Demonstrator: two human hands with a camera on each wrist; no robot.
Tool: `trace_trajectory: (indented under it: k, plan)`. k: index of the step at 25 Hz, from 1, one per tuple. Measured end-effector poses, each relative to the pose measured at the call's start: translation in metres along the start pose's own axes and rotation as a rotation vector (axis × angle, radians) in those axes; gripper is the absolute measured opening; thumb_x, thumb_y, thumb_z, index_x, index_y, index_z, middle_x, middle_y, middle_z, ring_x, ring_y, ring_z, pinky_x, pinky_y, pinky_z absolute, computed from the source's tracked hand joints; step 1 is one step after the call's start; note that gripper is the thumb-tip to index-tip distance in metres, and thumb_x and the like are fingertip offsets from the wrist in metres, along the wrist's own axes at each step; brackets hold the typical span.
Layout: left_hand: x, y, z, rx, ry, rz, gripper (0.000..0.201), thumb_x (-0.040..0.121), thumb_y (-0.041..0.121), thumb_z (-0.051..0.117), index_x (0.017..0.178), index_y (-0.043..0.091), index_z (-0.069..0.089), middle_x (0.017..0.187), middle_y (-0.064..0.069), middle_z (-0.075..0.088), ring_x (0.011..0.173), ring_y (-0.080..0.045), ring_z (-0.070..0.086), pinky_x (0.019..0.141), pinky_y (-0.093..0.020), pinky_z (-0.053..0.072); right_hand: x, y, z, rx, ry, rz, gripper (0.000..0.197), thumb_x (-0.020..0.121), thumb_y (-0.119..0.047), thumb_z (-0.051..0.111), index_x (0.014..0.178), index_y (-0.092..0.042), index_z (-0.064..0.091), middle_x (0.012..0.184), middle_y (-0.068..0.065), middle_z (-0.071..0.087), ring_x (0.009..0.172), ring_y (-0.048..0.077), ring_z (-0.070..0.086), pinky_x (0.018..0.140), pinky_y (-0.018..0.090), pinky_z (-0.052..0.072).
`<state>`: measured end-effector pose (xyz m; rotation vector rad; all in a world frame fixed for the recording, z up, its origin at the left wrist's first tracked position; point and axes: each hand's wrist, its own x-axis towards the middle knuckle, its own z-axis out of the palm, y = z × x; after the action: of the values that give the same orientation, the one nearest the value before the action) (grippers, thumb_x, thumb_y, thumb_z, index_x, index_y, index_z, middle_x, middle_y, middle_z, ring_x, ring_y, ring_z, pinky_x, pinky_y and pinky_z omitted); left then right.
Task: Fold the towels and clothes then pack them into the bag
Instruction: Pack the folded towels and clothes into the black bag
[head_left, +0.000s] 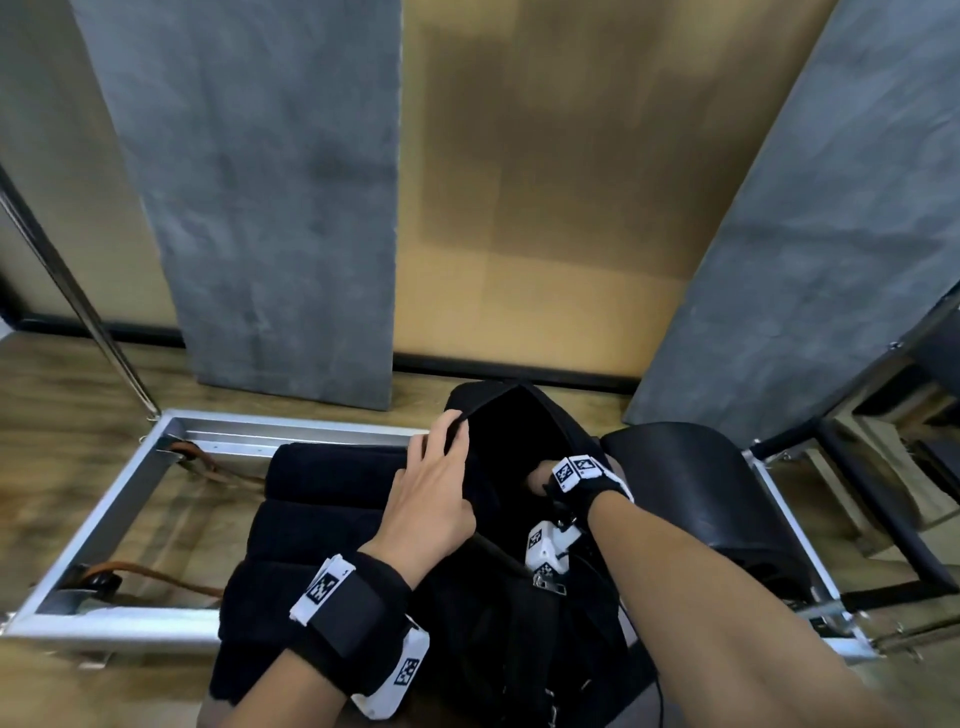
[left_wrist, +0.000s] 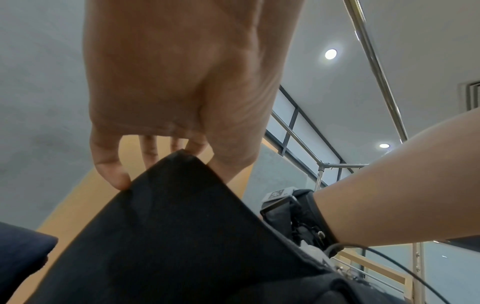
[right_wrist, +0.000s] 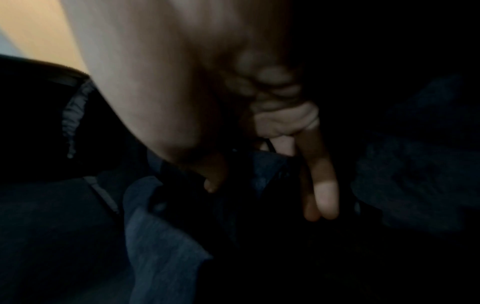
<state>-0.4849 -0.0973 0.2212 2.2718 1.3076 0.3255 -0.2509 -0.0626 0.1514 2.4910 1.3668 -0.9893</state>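
Note:
A black bag (head_left: 524, 613) stands open in front of me, its mouth a dark hollow. My left hand (head_left: 457, 421) pinches the bag's upper rim (left_wrist: 182, 205) and holds it up; in the left wrist view the fingertips (left_wrist: 114, 176) curl over the fabric edge. My right hand (head_left: 540, 475) is sunk into the bag up to the wrist. In the dim right wrist view the right hand (right_wrist: 266, 199) reaches down with straight fingers (right_wrist: 324, 197) onto dark blue cloth (right_wrist: 161, 236) inside. Several folded black towels (head_left: 322, 499) lie stacked left of the bag.
The towels lie in a rectangular metal frame (head_left: 104, 519) on the wooden floor, with brown straps (head_left: 208, 467) at its left. A black padded seat (head_left: 691, 493) is close on the right. Grey panels (head_left: 260, 208) lean on the wall behind; a metal pole (head_left: 78, 301) slants at the left.

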Motion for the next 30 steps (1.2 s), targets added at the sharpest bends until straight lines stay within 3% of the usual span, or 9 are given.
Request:
trace_trajectory:
  k: [2, 4, 8, 11, 15, 19, 23, 28, 30]
  plan:
    - [0.0, 0.0, 0.001, -0.011, 0.003, 0.004, 0.094, 0.08, -0.003, 0.058, 0.164, 0.021, 0.021, 0.164, 0.018, 0.002, 0.138, -0.02, 0.03, 0.088, -0.039, 0.054, 0.002, 0.008, -0.001, -0.043, 0.0, -0.006, 0.047, 0.109, -0.016, 0.043, 0.154, -0.003, 0.041, 0.146, 0.023, 0.055, 0.133, 0.036, 0.055, 0.113, 0.046, 0.044]
    - [0.0, 0.001, 0.003, -0.027, -0.004, 0.01, 0.095, 0.08, -0.004, 0.057, 0.164, 0.021, 0.021, 0.163, 0.018, 0.002, 0.138, -0.02, 0.03, 0.087, -0.041, 0.056, 0.004, 0.01, 0.006, -0.088, -0.008, -0.032, 0.045, 0.108, -0.022, 0.044, 0.15, -0.007, 0.048, 0.144, 0.021, 0.057, 0.13, 0.035, 0.058, 0.111, 0.046, 0.046]
    - [0.001, 0.003, 0.008, -0.05, -0.03, -0.004, 0.099, 0.079, -0.006, 0.057, 0.165, 0.022, 0.018, 0.164, 0.019, -0.001, 0.14, -0.019, 0.028, 0.088, -0.041, 0.056, -0.003, -0.002, 0.015, 0.008, -0.124, -0.058, 0.047, 0.108, -0.027, 0.045, 0.148, -0.002, 0.05, 0.154, 0.019, 0.048, 0.144, 0.033, 0.044, 0.116, 0.037, 0.033]
    - [0.002, 0.002, 0.012, -0.043, -0.04, -0.008, 0.102, 0.079, -0.007, 0.059, 0.166, 0.022, 0.016, 0.164, 0.018, -0.001, 0.141, -0.019, 0.026, 0.088, -0.041, 0.057, 0.003, -0.007, 0.004, 0.141, -0.098, -0.04, 0.061, 0.11, -0.045, 0.039, 0.146, 0.004, 0.049, 0.15, 0.023, 0.051, 0.136, 0.036, 0.052, 0.108, 0.034, 0.039]
    - [0.004, 0.003, 0.015, -0.051, -0.047, 0.007, 0.103, 0.077, -0.009, 0.059, 0.166, 0.023, 0.017, 0.164, 0.019, 0.0, 0.139, -0.019, 0.027, 0.085, -0.04, 0.057, 0.004, -0.007, 0.018, 0.028, -0.045, -0.016, 0.074, 0.103, -0.062, 0.044, 0.147, -0.002, 0.05, 0.145, 0.019, 0.058, 0.13, 0.034, 0.057, 0.108, 0.035, 0.044]
    - [0.003, 0.004, 0.016, -0.041, -0.039, 0.015, 0.103, 0.077, -0.009, 0.06, 0.165, 0.023, 0.017, 0.164, 0.018, -0.001, 0.138, -0.019, 0.028, 0.086, -0.039, 0.056, 0.002, -0.002, 0.032, 0.045, -0.003, 0.028, 0.072, 0.101, -0.063, 0.048, 0.142, -0.005, 0.056, 0.137, 0.015, 0.065, 0.125, 0.031, 0.062, 0.108, 0.037, 0.046]
    - [-0.001, 0.001, 0.018, -0.033, -0.026, 0.035, 0.095, 0.083, -0.002, 0.058, 0.165, 0.024, 0.017, 0.164, 0.018, 0.0, 0.138, -0.019, 0.027, 0.09, -0.04, 0.055, -0.012, -0.006, 0.019, 0.172, 0.049, 0.083, 0.08, 0.09, -0.062, 0.068, 0.142, -0.003, 0.051, 0.138, 0.015, 0.063, 0.125, 0.032, 0.061, 0.101, 0.036, 0.048]
    - [-0.006, -0.007, 0.023, -0.094, 0.062, 0.093, 0.071, 0.095, 0.016, 0.057, 0.161, 0.026, 0.033, 0.163, 0.018, 0.009, 0.144, -0.015, 0.026, 0.102, -0.041, 0.046, -0.028, -0.031, -0.011, 0.347, 0.136, 0.009, 0.053, 0.105, -0.041, 0.057, 0.131, 0.004, 0.059, 0.13, 0.02, 0.065, 0.12, 0.036, 0.064, 0.096, 0.038, 0.05]
    - [-0.008, -0.007, 0.024, -0.17, 0.115, 0.106, 0.06, 0.1, 0.025, 0.059, 0.157, 0.028, 0.041, 0.162, 0.017, 0.014, 0.146, -0.009, 0.025, 0.106, -0.041, 0.042, -0.042, -0.043, -0.032, 0.391, 0.184, -0.065, 0.044, 0.103, -0.034, 0.057, 0.124, 0.004, 0.065, 0.121, 0.019, 0.069, 0.112, 0.035, 0.067, 0.092, 0.036, 0.052]
